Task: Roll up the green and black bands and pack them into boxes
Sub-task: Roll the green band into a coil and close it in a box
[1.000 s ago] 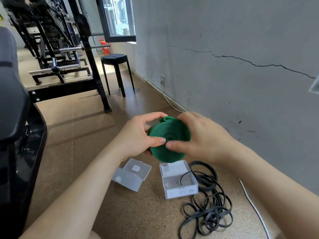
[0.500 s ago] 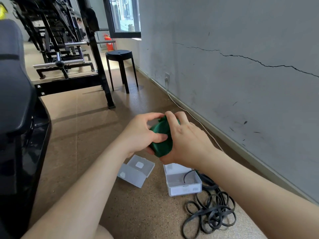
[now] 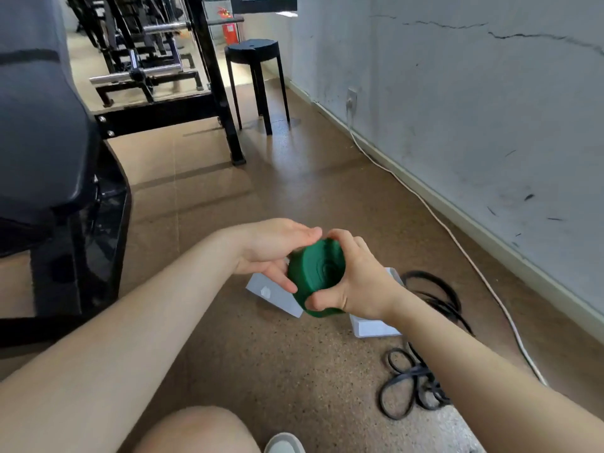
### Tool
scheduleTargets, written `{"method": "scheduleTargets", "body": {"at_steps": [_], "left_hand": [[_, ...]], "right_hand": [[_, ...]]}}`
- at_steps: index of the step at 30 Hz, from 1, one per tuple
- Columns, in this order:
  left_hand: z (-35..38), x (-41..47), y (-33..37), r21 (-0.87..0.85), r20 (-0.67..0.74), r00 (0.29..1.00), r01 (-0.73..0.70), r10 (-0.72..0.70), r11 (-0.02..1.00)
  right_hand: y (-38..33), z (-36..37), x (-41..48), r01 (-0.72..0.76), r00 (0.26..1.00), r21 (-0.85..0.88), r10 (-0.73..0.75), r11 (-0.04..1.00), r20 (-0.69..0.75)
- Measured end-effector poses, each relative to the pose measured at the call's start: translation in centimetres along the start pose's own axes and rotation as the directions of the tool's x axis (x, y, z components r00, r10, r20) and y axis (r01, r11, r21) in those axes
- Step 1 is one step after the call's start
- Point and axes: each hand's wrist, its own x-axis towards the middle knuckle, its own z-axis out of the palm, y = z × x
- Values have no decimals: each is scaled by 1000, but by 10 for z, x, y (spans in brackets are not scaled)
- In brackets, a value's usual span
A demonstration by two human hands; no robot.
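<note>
Gripping the coiled green band (image 3: 318, 273) above the floor, my right hand (image 3: 362, 282) wraps its rim, thumb beneath and fingers over the top, while my left hand (image 3: 274, 253) cups the other side. It seems light, rubbery and springy, so I judge it will unwind unless squeezed across the rim, not the flat faces. Below it lie the clear boxes (image 3: 372, 326), with the loose black band (image 3: 421, 380) beside them. Farther off stands a black stool (image 3: 253, 52).

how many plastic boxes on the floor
2. One clear plastic box below the left hand, the other box below the right hand; hands and rolled green band partly hide both.
</note>
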Motion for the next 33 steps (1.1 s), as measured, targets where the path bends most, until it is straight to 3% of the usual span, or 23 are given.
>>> {"method": "scheduleTargets", "body": {"at_steps": [4, 7, 8, 10, 12, 14, 17, 20, 23, 24, 25, 26, 27, 28, 30, 33], "left_hand": [[-1, 29, -46, -149, -62, 998, 11, -21, 989], [8, 63, -82, -254, -83, 996, 13, -36, 967], [10, 79, -97, -164, -137, 989, 23, -45, 986], [10, 116, -130, 217, -258, 966, 80, -21, 973], [10, 151, -158, 534, -259, 966, 165, -26, 829], [9, 180, -182, 736, -230, 971, 213, -58, 642], [6, 210, -214, 877, -273, 960, 276, -64, 392], [-5, 228, -248, 921, -321, 946, 305, 32, 242], [-16, 234, -255, 951, -275, 940, 236, 200, 202], [-19, 234, -253, 937, -276, 935, 210, 224, 280], [-21, 232, -247, 870, -317, 923, 192, 217, 454], [-21, 226, -239, 700, -381, 908, 163, 171, 696], [-20, 218, -232, 393, -435, 896, 98, 91, 914], [-17, 209, -226, 17, -435, 900, -12, 18, 1000], [-5, 193, -223, -529, -333, 932, -62, -140, 847], [14, 181, -231, -803, -190, 956, -21, -222, 596]], "right_hand": [[28, 32, 5, -165, 986, 289, 159, 943, 46], [56, 45, -1, -316, 945, 571, 307, 757, 115], [68, 51, -2, -366, 923, 623, 356, 691, 147], [92, 63, -6, -448, 875, 682, 442, 579, 200], [116, 74, -9, -498, 832, 701, 508, 510, 221], [143, 82, -12, -531, 789, 724, 568, 441, 233], [180, 84, -14, -539, 739, 767, 633, 348, 231], [203, 83, -12, -518, 723, 808, 648, 280, 239], [213, 86, -11, -513, 730, 820, 632, 255, 260], [215, 86, -11, -511, 734, 823, 624, 249, 267], [217, 87, -11, -505, 739, 830, 617, 239, 271], [218, 88, -10, -494, 743, 841, 609, 220, 277], [218, 88, -10, -485, 743, 853, 607, 194, 284], [219, 88, -10, -476, 742, 864, 603, 165, 294], [218, 89, -10, -469, 744, 874, 590, 128, 313], [217, 89, -10, -463, 763, 878, 560, 124, 324]]}}
